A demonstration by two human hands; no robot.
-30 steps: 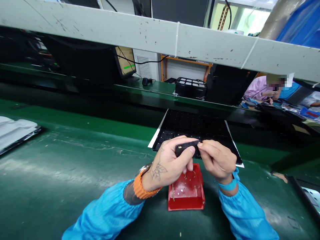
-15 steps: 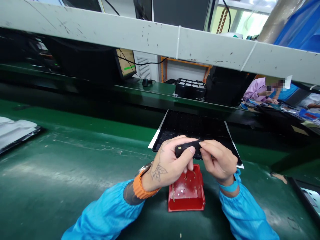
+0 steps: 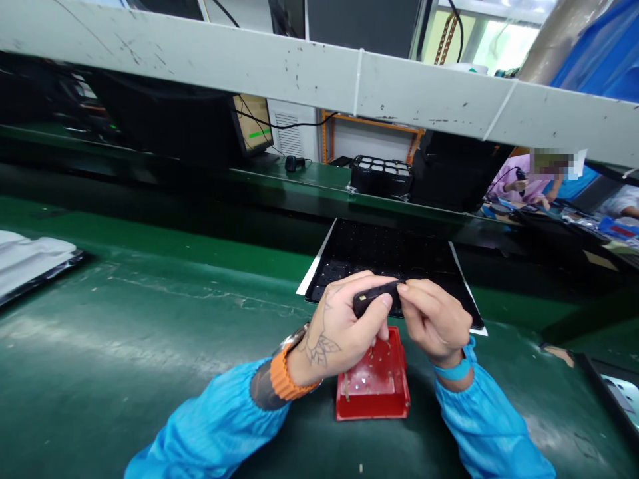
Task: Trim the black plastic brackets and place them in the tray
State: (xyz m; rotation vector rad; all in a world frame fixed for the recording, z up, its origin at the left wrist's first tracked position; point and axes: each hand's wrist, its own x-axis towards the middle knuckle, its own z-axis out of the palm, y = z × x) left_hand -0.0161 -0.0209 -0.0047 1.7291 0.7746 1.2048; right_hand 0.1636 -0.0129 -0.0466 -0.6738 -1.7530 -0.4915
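My left hand (image 3: 339, 326) grips a small black oblong part (image 3: 373, 299) between thumb and fingers, holding it level above a red plastic tray (image 3: 374, 389). My right hand (image 3: 433, 319) pinches the right end of the same black part with thumb and forefinger. Small metal pieces lie scattered in the red tray. Just beyond my hands lies a black compartment tray (image 3: 389, 256) on a white sheet. Both arms wear blue sleeves; an orange watch strap sits on my left wrist.
A green conveyor belt (image 3: 150, 319) runs under my hands. White bagged items (image 3: 30, 256) lie at far left. A grey beam (image 3: 319, 70) crosses overhead. Behind stand a monitor (image 3: 252, 123), a black bin of parts (image 3: 382, 174), and a seated person (image 3: 529, 179) at right.
Both hands have stayed above the red tray on the black part; my left wrist has shifted slightly right and the part has tilted a little.
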